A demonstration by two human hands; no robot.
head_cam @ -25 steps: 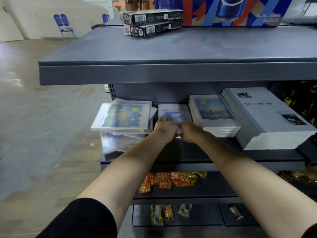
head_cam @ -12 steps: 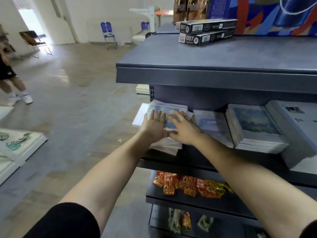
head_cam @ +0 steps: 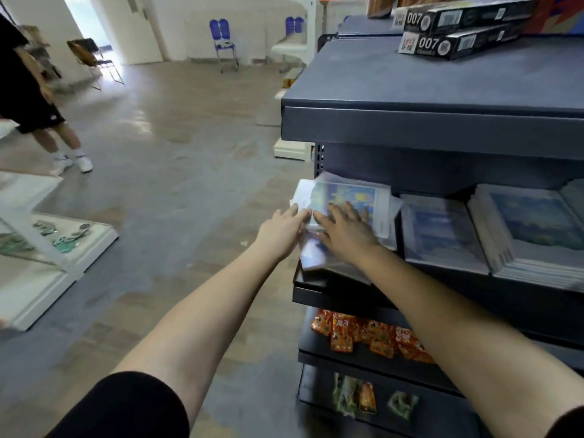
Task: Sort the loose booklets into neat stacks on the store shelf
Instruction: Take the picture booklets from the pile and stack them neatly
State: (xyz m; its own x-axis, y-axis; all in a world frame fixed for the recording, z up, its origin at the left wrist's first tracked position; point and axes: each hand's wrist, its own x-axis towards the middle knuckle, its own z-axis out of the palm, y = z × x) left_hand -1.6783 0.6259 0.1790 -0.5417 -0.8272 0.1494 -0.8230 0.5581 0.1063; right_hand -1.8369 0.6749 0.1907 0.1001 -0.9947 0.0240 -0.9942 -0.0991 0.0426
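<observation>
Head view: both arms reach to the left end of the middle shelf (head_cam: 328,303). The loose booklets (head_cam: 350,196) lie there in an uneven, slipping pile, plastic-wrapped, with a blue and yellow cover on top. The left hand (head_cam: 281,230) is at the pile's left edge, fingers straight and touching it. The right hand (head_cam: 346,232) lies flat on the top cover, fingers spread, gripping nothing. Just right of the pile is a low blue stack (head_cam: 439,230), then a taller stack (head_cam: 537,229). Black 007 boxes (head_cam: 458,30) sit on the top shelf. Orange snack packets (head_cam: 363,336) are on the shelf below. Another person (head_cam: 31,90) stands far left.
</observation>
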